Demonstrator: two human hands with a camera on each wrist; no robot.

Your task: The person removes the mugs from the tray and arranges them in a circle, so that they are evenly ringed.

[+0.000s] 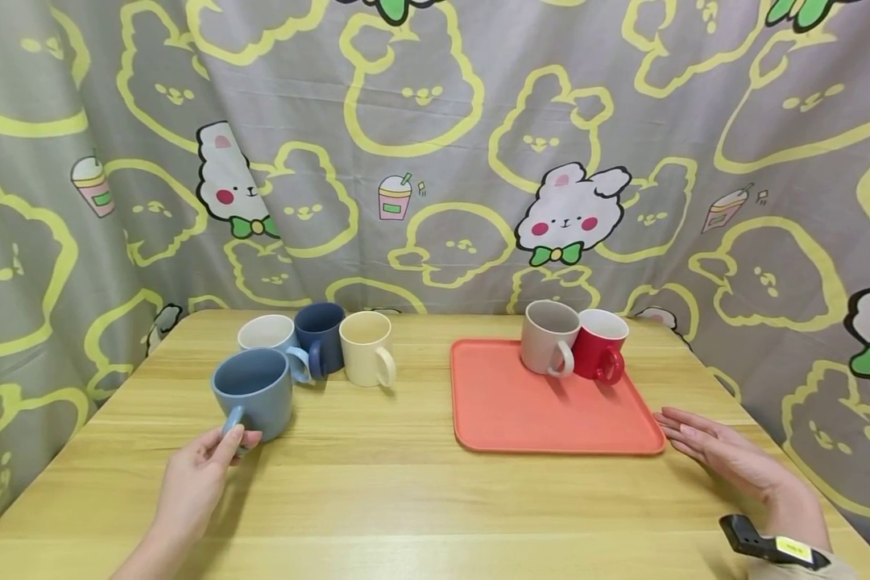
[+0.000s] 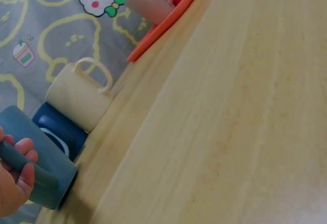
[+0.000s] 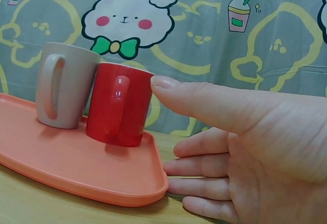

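Observation:
My left hand (image 1: pixel 196 475) grips the handle of a grey-blue mug (image 1: pixel 264 403), thumb on the handle's outer side. The left wrist view shows the fingers curled round that handle, with the mug (image 2: pixel 51 183) close over the table. Just behind it stand a light blue mug with a white inside (image 1: pixel 267 330), a navy mug (image 1: pixel 321 334) and a cream mug (image 1: pixel 362 350). Over on the right, my right hand (image 1: pixel 732 455) has its fingers extended, fingertips right at the edge of a coral tray (image 1: pixel 551 427). A red mug (image 3: pixel 118 106) and a light grey mug (image 3: pixel 74 89) stand on that tray.
All of this is on a light wooden table (image 1: pixel 377 515). A grey curtain (image 1: pixel 449 185) with yellow animal outlines hangs along the back and both sides. The tray's raised rim faces the right hand. A dark band (image 1: pixel 768 548) is worn on the right wrist.

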